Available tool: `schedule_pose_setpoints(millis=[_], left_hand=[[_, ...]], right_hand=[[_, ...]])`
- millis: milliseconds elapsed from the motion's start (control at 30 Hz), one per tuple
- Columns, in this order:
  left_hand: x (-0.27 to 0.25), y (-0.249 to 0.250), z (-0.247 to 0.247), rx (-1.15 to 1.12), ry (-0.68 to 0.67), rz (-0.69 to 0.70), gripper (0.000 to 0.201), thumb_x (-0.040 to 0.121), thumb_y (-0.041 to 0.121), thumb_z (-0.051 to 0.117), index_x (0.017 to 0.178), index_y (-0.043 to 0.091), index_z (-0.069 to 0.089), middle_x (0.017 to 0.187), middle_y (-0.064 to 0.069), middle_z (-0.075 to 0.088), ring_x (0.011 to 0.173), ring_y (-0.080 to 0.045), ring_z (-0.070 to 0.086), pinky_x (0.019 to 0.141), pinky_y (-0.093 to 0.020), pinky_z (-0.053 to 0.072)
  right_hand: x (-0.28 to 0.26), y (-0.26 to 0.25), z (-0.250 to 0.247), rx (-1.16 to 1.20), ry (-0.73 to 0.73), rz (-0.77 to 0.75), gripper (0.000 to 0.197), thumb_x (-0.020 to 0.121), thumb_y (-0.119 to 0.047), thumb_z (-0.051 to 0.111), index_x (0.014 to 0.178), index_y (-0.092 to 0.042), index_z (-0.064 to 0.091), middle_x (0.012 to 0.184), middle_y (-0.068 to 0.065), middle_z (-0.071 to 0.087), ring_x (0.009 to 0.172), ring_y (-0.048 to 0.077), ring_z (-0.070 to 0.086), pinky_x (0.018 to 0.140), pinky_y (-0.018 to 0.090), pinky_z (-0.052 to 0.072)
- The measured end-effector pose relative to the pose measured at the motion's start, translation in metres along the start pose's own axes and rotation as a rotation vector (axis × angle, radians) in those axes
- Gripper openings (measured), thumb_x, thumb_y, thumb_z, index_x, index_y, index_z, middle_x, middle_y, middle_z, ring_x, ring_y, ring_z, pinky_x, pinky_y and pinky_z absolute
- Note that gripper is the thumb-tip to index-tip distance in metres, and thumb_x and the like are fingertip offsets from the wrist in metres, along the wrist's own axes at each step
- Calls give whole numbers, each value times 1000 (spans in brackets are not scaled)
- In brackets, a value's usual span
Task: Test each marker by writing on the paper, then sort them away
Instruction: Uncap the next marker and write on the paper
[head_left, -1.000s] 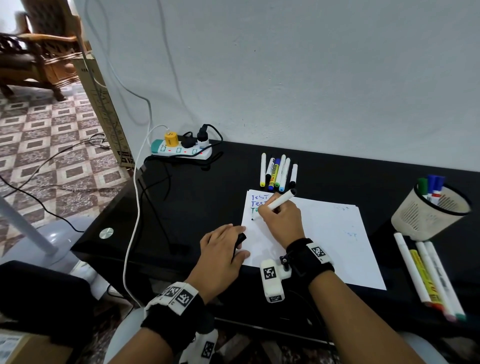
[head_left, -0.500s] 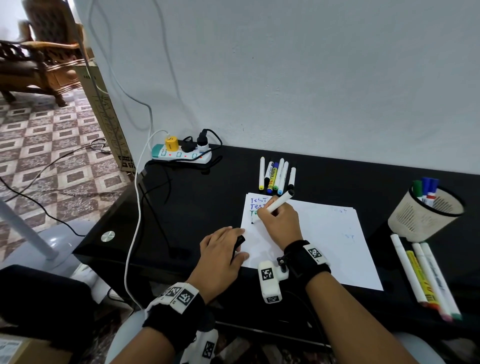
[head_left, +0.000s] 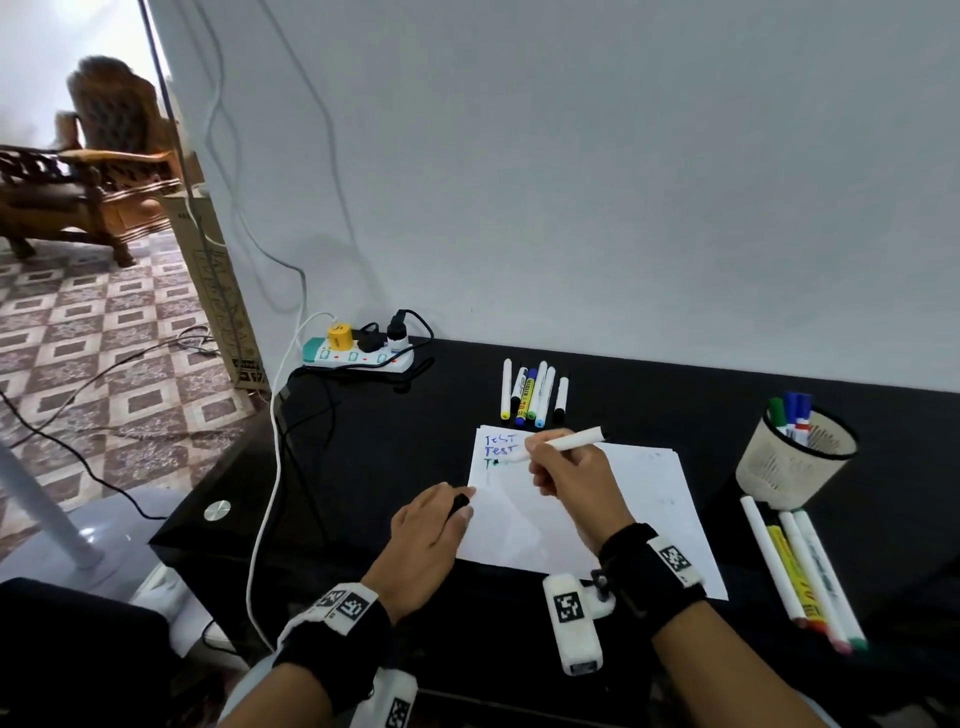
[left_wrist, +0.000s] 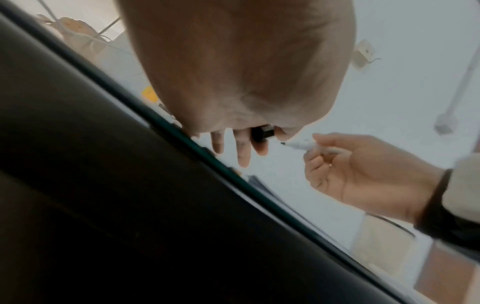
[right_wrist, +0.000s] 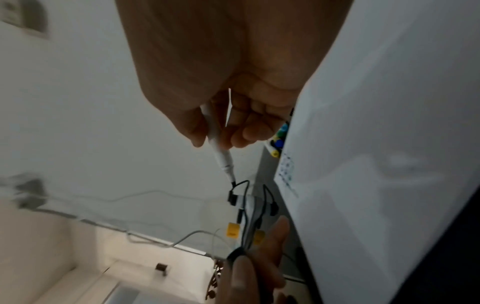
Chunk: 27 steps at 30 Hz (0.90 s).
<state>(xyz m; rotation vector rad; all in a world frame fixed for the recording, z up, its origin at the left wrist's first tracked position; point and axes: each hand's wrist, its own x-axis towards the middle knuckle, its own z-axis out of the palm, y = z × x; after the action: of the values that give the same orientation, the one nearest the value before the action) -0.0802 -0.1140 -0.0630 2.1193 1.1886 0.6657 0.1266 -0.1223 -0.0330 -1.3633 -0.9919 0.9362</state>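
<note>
Since a second ago the right hand (head_left: 569, 475) has tipped the marker (head_left: 569, 442) flatter and lifted it, its dark tip (left_wrist: 283, 143) now just off the paper (head_left: 644, 499) beside the written lines. Thumb and fingers (right_wrist: 242, 133) pinch the white barrel near the tip. To their left, the left hand (head_left: 423, 535) holds the black cap (head_left: 458, 504) at the paper's edge, its other fingers (left_wrist: 244, 152) straight.

- your marker (head_left: 563, 443): white barrel, dark tip; cap (head_left: 459, 504) black
- paper (head_left: 644, 499): white; blue and green lettering
- table (head_left: 395, 457): black
- cup (head_left: 795, 457): beige, black rim
- floor (head_left: 78, 364): brown-cream diamond tiles
- wristbands (head_left: 649, 571): black; black-white square tags
</note>
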Motion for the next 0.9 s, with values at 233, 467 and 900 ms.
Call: schedule_pose_setpoints(millis=[233, 467, 900], left_hand=[[-27, 54, -28, -133, -155, 133, 23, 104, 36, 41, 97, 27, 60, 99, 11, 69, 94, -13, 63, 88, -33, 49], [-41, 90, -43, -203, -205, 187, 19, 104, 30, 43, 102, 29, 63, 85, 5, 68, 83, -11, 61, 80, -30, 50], [-41, 131, -37, -438, -365, 165, 40, 97, 45, 41, 88, 15, 65, 65, 2, 40, 65, -13, 36, 65, -32, 32]], right_hand=[[-61, -62, -23, -24, -74, -121, 14, 97, -8, 63, 83, -9, 68, 61, 1, 57, 58, 10, 51, 55, 19, 44], [-89, -82, -32, -72, -150, -151, 15, 96, -5, 61, 82, -6, 67, 62, 4, 55, 59, 12, 50, 56, 19, 43], [-121, -76, -56, 249, -219, -229, 26, 92, -24, 67, 93, 2, 65, 67, 8, 56, 62, 15, 50, 58, 25, 44]])
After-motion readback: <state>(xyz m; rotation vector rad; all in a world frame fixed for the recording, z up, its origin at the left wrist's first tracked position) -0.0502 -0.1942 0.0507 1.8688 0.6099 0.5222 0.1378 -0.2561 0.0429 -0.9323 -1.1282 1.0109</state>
